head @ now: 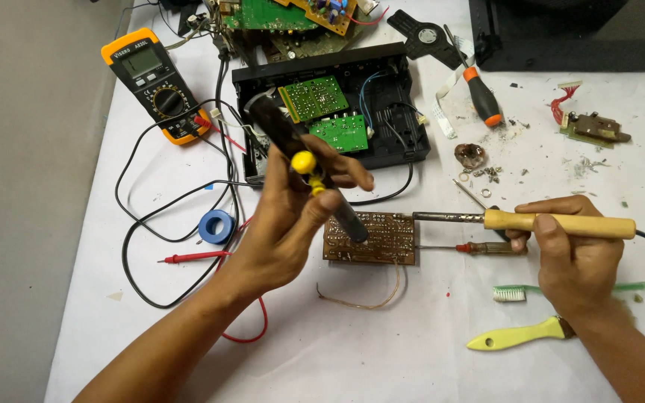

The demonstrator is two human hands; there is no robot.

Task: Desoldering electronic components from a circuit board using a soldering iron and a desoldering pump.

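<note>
My left hand grips a black desoldering pump with a yellow button, its tip resting on a brown circuit board lying solder side up on the white table. My right hand holds a soldering iron by its wooden handle; the metal tip points left and reaches the board's right upper edge. A thin bare wire curls out from below the board.
A small red screwdriver lies under the iron. An open black device case with green boards sits behind. An orange multimeter with black and red leads, a blue tape roll, a toothbrush, a yellow-handled brush and an orange-black screwdriver lie around.
</note>
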